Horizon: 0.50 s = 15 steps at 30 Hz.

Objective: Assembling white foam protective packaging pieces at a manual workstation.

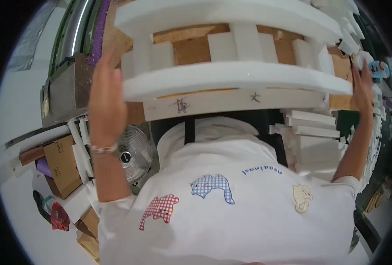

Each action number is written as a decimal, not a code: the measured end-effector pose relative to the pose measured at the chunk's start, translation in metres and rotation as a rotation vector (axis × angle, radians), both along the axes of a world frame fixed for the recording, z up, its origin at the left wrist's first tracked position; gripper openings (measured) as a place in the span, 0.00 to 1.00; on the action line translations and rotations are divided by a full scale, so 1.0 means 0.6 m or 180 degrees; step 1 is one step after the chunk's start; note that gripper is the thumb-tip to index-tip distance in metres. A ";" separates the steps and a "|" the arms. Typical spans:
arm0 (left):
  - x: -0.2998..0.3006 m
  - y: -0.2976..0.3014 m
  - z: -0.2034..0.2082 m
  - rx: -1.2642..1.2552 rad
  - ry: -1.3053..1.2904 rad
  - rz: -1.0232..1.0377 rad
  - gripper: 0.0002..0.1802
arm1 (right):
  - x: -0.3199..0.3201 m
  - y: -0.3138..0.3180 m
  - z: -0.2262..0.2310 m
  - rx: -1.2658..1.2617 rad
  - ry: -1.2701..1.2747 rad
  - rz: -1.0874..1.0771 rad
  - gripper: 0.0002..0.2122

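Observation:
A white foam frame (244,75) lies before me. It has two long bars, near and far, joined by short foam blocks (247,42). My left hand (107,104) is upright at the frame's left end, its fingers stretched out and slightly blurred. It looks to be against the end of the near bar, though I cannot tell whether it presses. At the right end my right hand (362,86) has its fingers extended, close beside the bar's tip. Neither hand's fingers wrap around anything.
The wooden tabletop (191,46) shows through the frame's gaps; a pale board with handwritten marks (227,104) runs along its front. Stacked white foam pieces (313,137) stand at right below. A metal fan (134,150) and cardboard box (63,165) are at left. More foam lies far right.

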<state>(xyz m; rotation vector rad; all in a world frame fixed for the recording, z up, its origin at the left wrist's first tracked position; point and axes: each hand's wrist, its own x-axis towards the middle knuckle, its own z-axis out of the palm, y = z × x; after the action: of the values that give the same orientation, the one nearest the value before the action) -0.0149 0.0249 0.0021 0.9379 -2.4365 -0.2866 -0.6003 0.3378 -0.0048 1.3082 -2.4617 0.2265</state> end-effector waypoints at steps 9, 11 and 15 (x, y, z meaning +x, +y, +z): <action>-0.130 -0.272 0.018 -0.0683 -0.0191 -0.0681 0.29 | 0.095 -0.409 0.018 0.0450 0.0051 0.0998 0.29; -0.173 -0.241 0.025 -0.1225 -0.1167 -0.0826 0.29 | 0.199 -0.437 0.049 0.0813 -0.0360 0.1134 0.30; -0.273 -0.113 0.102 0.0272 -0.1747 -0.0278 0.30 | 0.333 -0.517 0.032 0.0573 -0.0120 0.1768 0.28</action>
<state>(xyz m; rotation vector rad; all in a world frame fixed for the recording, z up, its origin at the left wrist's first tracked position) -0.1789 -0.0428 0.0636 1.0560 -2.9901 -0.1801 -0.4006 0.0273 0.0145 2.0643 -2.1300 0.1640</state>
